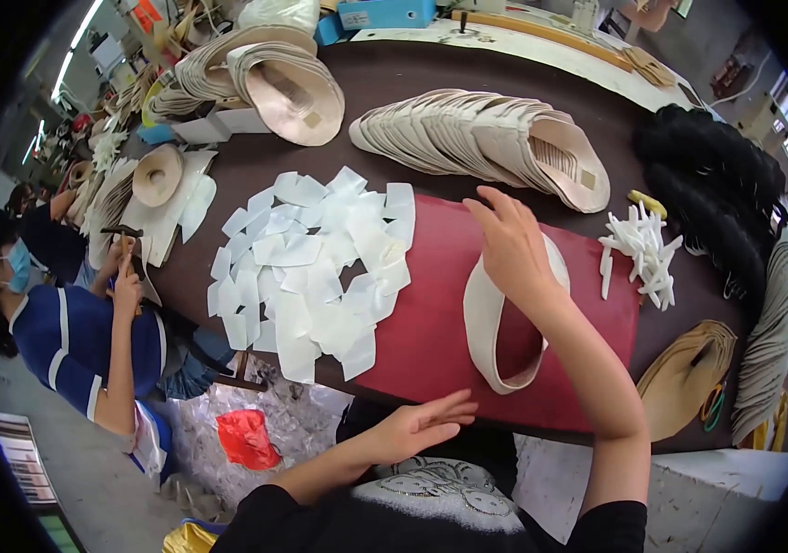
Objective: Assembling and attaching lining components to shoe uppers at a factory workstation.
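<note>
A cream shoe upper (484, 318), shaped like an open loop, stands on the red mat (421, 323) in front of me. Over its far end is my right hand (512, 241), fingers stretched out and slightly bent; whether it touches the loop I cannot tell. My left hand (423, 427) hovers at the table's near edge, fingers extended and holding nothing, apart from the upper. Left of the mat, partly on it, lies a pile of white translucent stiffener pieces (315, 267). Small white sticks (643, 253) are heaped at the mat's right edge beside a yellow object (647, 203).
Nested cream uppers (468, 138) lie beyond the mat, with another stack (288, 92) farther left. Black fluffy bundles (712, 184), a tan stack (684, 382) and scissors (713, 407) are on the right. A co-worker (89, 341) holds a hammer (124, 241) at the left.
</note>
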